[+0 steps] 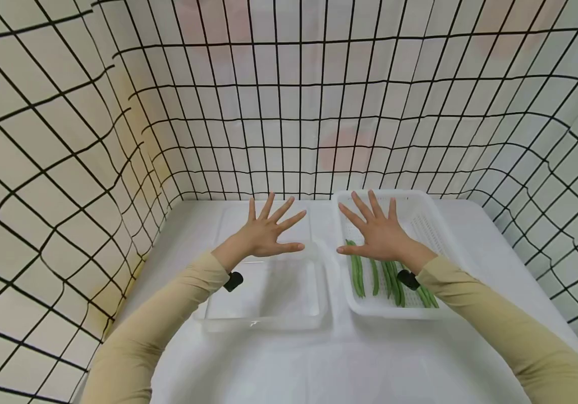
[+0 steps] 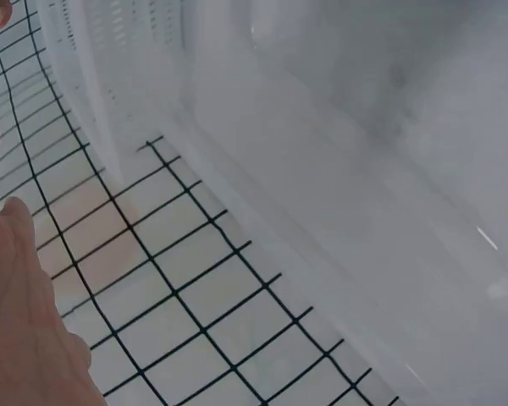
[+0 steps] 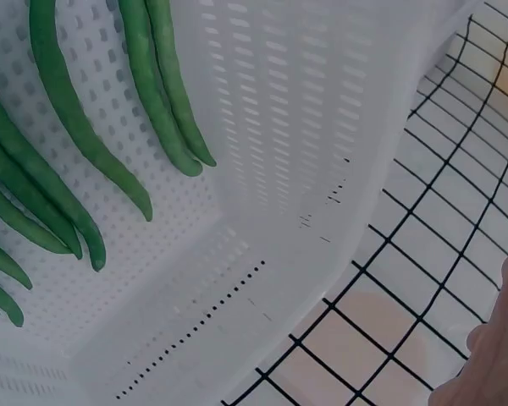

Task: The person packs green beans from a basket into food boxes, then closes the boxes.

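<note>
hovering, left grip and right grip splay wide (the right partly hiding green beans).

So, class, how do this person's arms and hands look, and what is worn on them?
The left sleeve and right sleeve are long, plain, creased and pale tan. Near each sleeve's end is a small black gadget. The left hand and right hand show no gloves or rings.

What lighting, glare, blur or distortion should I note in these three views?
Head: the black wire grid bows and kinks, perhaps lens distortion; a soft shadow falls inside the translucent container. Left wrist: hazy, low contrast, with small glints on that container. Right wrist: dim and greyish, yet the green beans show clear edges.
</note>
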A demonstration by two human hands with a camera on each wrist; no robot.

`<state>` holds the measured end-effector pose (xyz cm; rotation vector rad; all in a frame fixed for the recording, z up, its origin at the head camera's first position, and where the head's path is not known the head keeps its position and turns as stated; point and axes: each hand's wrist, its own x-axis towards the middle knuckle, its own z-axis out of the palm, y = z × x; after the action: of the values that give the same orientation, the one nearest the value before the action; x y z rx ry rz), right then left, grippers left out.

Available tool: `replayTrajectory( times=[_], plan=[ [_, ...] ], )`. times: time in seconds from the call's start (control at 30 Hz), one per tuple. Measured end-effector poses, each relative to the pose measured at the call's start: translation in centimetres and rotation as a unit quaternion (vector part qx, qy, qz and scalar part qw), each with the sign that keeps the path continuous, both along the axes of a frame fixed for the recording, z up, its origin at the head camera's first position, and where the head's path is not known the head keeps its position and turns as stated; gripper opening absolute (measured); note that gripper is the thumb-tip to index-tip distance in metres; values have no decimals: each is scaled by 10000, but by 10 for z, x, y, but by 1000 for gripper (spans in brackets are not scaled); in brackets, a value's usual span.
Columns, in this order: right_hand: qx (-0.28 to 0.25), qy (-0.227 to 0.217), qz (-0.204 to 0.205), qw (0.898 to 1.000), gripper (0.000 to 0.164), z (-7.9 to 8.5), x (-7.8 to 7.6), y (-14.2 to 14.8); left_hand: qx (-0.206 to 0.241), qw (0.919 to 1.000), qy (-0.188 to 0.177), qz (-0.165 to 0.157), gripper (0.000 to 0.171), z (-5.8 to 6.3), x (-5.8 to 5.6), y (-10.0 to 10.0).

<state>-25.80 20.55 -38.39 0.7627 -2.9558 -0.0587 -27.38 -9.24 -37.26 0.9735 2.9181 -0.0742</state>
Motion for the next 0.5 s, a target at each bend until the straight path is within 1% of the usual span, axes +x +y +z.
replayTrajectory(
  times=[0.13, 0.23, 0.3, 0.37, 0.43, 0.5],
  plan=[
    [-312, -169, -8, 9994, 100, -4, 2, 9, 83, 9999, -132, -53, 81, -1, 6, -13],
    [-716, -453, -11, 9964, 98, -7, 4, 20, 338, 9991, -270, 12, 86, 0, 17, -32],
    [-1020, -656, -92, 9926, 96, -8, 5, 27, 653, 9972, -349, 136, 90, -1, 27, -49],
    [-1403, -910, -231, 9856, 91, -8, 8, 36, 1019, 9936, -403, 289, 93, -4, 40, -66],
    [-1803, -1115, -413, 9764, 82, -10, 11, 45, 1368, 9888, -396, 435, 95, -11, 56, -83],
    [-2156, -1204, -568, 9674, 69, -12, 14, 56, 1680, 9832, -391, 595, 95, -22, 72, -99]
  ],
)
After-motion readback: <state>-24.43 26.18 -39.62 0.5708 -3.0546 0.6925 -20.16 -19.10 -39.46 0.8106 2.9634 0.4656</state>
